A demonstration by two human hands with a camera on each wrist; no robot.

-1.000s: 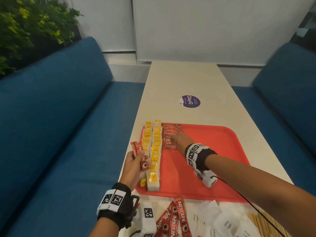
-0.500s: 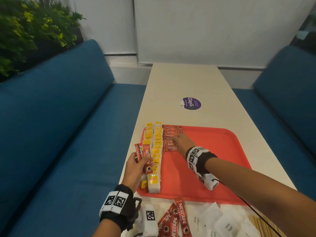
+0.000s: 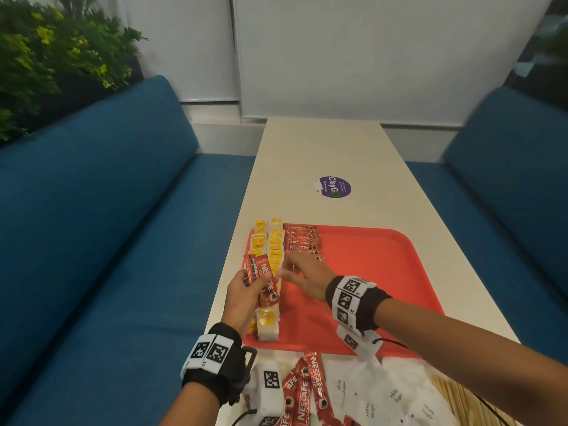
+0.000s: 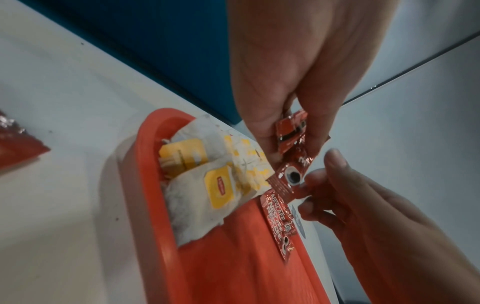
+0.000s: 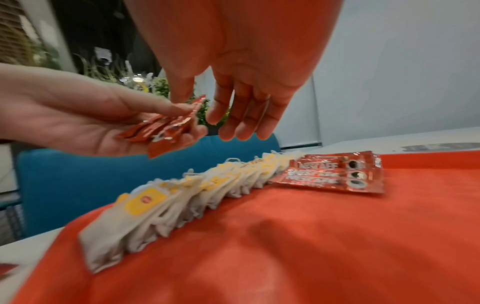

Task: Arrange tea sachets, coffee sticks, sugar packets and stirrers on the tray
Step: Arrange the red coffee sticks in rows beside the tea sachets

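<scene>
A red tray (image 3: 368,272) lies on the white table. Two rows of yellow-tagged tea sachets (image 3: 275,250) (image 5: 168,197) run along its left side. Beside them at the far end lie several red coffee sticks (image 3: 301,241) (image 5: 332,174) in a flat row. My left hand (image 3: 246,290) (image 5: 91,123) grips a bundle of coffee sticks (image 3: 261,272) (image 4: 291,131) above the tea rows. My right hand (image 3: 304,275) (image 4: 322,170) hovers at the bundle with relaxed fingers. Its forefinger touches the end of one stick and the thumb stands just apart.
At the table's near edge, off the tray, lie loose coffee sticks (image 3: 307,392), white sugar packets (image 3: 384,395) and wooden stirrers (image 3: 455,401). A purple sticker (image 3: 333,186) marks the table beyond the tray. Blue sofas flank the table. The tray's right half is bare.
My right hand has drawn back from the laid row of coffee sticks to the bundle. My left hand has brought the bundle rightward over the tea rows.
</scene>
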